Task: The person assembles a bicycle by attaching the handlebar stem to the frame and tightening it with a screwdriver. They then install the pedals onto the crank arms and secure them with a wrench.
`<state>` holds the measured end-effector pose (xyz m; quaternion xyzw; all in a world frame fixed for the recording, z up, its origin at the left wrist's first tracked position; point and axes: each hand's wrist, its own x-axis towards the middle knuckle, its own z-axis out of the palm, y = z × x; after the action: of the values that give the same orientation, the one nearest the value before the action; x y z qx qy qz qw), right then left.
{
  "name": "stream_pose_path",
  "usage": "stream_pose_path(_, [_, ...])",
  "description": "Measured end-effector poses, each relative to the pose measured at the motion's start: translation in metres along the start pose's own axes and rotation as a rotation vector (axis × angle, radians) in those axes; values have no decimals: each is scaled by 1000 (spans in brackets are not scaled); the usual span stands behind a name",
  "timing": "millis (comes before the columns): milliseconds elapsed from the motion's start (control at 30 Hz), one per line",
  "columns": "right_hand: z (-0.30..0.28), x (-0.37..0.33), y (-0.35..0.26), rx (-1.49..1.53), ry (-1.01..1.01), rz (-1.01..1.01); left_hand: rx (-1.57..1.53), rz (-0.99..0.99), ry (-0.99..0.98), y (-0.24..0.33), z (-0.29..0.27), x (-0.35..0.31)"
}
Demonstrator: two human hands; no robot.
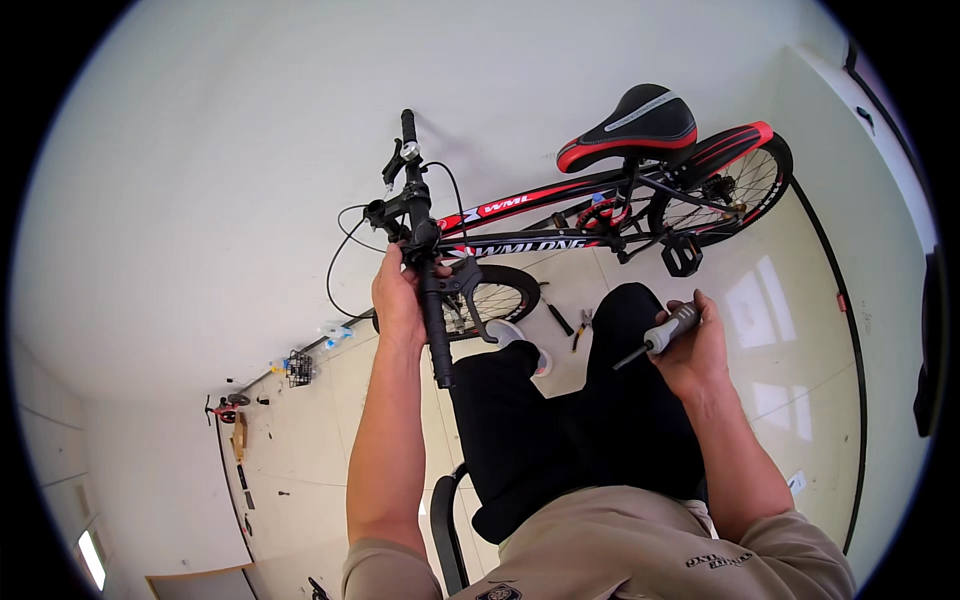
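Observation:
A black and red bicycle [540,232] stands in front of me along the wall, its handlebar [415,210] toward my left. My left hand [398,296] is closed around the handlebar between the stem and the near grip [440,350], beside the black brake lever [468,290]; some of its fingers are hidden behind the bar. In my right hand [698,352] is a screwdriver [672,328] with a grey handle, its shaft pointing left above my thigh. The screwdriver tip is apart from the bicycle. The saddle [635,128] is black with red edging.
On the tiled floor by my feet lie pliers [582,328] and a black-handled hammer-like tool [557,314]. A black wire basket [299,368] and a small red wheeled thing [226,408] stand along the wall at left. A chair's black armrest [446,530] is beside my left leg.

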<state>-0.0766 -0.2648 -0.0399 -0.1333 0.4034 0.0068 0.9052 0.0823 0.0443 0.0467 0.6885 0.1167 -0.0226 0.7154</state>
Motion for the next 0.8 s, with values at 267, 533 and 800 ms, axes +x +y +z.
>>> stream_pose_path(267, [-20,21,-3,279,-157,120,-105,-114,-13,-1,1,-3])
stream_pose_path(533, [-14,15,0,286,-149,96,-340,-119,-42,-12,-9,1])
stream_pose_path(800, [-17,16,0,287,-121,104,-386,-100,-44,-19,-10,4])
